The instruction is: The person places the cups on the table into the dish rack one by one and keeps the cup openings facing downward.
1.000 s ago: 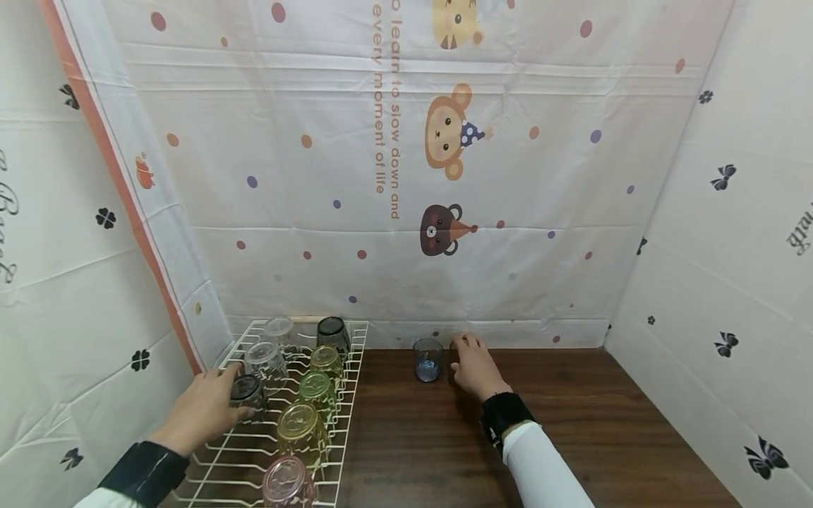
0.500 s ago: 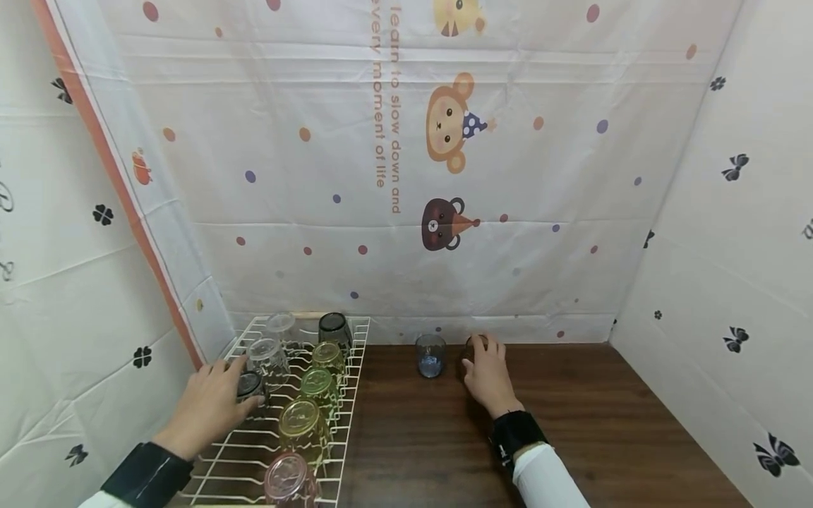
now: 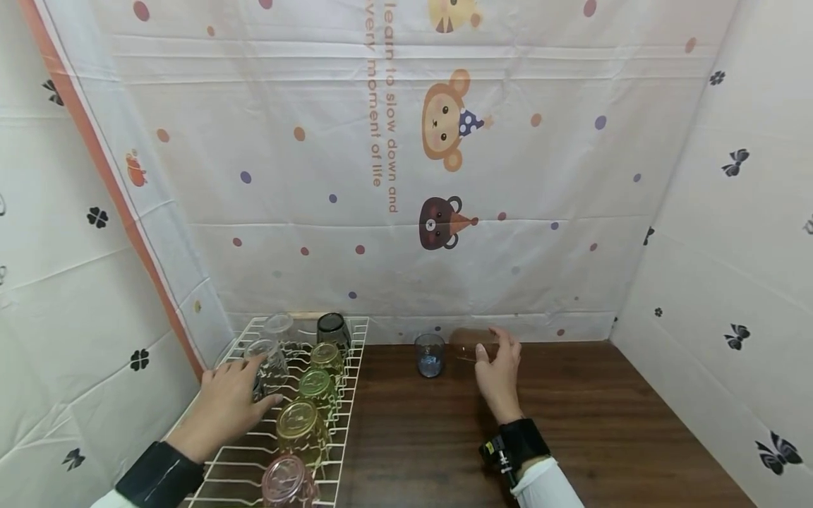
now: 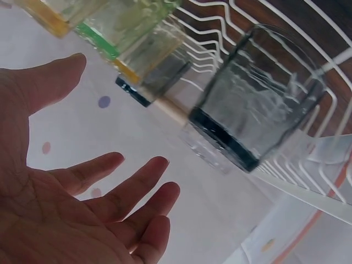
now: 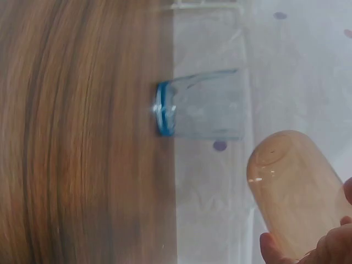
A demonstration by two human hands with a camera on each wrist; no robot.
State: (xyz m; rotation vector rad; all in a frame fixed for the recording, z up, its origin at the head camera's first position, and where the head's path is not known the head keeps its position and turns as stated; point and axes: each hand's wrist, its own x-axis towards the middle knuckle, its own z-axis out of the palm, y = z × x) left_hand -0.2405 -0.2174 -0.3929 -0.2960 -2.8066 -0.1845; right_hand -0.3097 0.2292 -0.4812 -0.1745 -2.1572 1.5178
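My right hand (image 3: 500,374) grips a see-through amber glass (image 5: 294,187) with a rounded base. In the head view this glass is tipped on its side, its base towards the left, close over the back of the table. Left of it, a clear glass (image 3: 430,356) with a blue base stands upright. My left hand (image 3: 229,409) hovers over the left side of the rack, thumb and fingers spread. Facing its palm is a dark grey glass (image 4: 258,99), upside down and apart from the fingers; the hand mostly hides it in the head view.
The white wire rack (image 3: 351,416) on the left carries several upturned glasses, among them a pink one (image 3: 286,480), a yellow one (image 3: 297,423), a green one (image 3: 316,386) and a black one (image 3: 333,330). Printed sheets hang behind the brown table (image 3: 419,451) and at both sides.
My right hand has moved right, taken hold of the amber glass and tipped it sideways. My left hand has shifted right, further over the dark grey glass.
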